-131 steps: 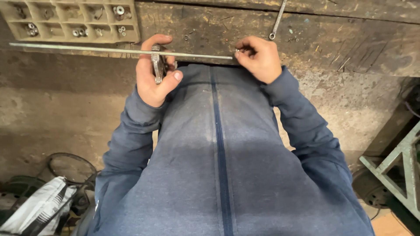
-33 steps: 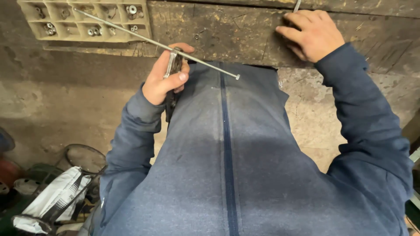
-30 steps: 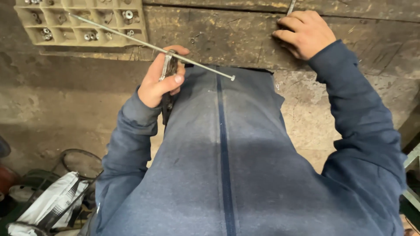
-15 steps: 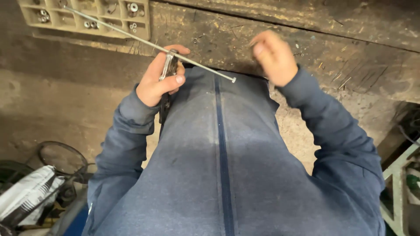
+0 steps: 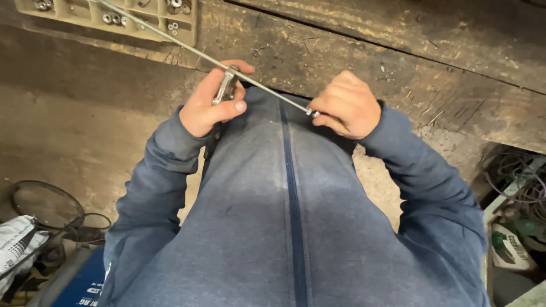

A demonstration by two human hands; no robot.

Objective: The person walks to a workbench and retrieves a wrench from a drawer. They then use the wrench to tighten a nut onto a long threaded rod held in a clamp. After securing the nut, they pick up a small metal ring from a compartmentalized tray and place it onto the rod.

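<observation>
A thin metal rod [image 5: 216, 57] spans both hands. The left hand [image 5: 207, 105] clamps pliers [image 5: 223, 94] on its middle. The right hand [image 5: 347, 105] pinches its near end.

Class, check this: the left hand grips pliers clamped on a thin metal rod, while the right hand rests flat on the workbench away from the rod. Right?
Not quite. In the head view the right hand pinches the rod's near end, not resting on the workbench. The left hand does grip the pliers.

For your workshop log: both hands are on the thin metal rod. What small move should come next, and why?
Probably turn the small nut along the thin rod with the right hand: its fingertips pinch the rod's end, while the left hand clamps the rod with pliers, steadying it.
</observation>
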